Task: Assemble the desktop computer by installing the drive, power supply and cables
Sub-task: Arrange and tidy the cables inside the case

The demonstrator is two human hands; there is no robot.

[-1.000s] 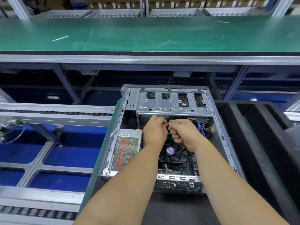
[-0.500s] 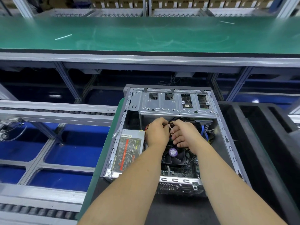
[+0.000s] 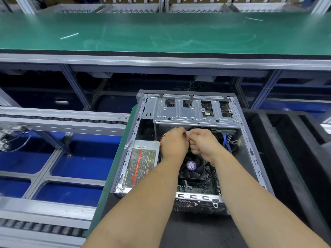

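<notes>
Computer case point(image 3: 248, 140), an open box of grey sheet metal, lies on its side on a dark mat just right of a green-edged board point(image 3: 114, 172). Its perforated side rails are stamped with slots. A pressed-steel drive cage point(image 3: 188, 113) with 4 rectangular cut-outs spans the far end. Power supply point(image 3: 141, 167), a dull metal block with a printed label in red and yellow, sits in the near-left corner of the case. A black round-bladed cooler fan point(image 3: 192, 169) with a purple hub sticker lies on the motherboard point(image 3: 197, 188).

Left hand point(image 3: 174, 143) and right hand point(image 3: 202, 142) meet knuckle to knuckle above the fan, both with fingers curled tight as if pinching something small between them; the item held is hidden. Blue flat cables point(image 3: 226, 142) hang under the cage at the right.

Beyond stands a smooth green conveyor belt point(image 3: 161, 31) in aluminium framing.
</notes>
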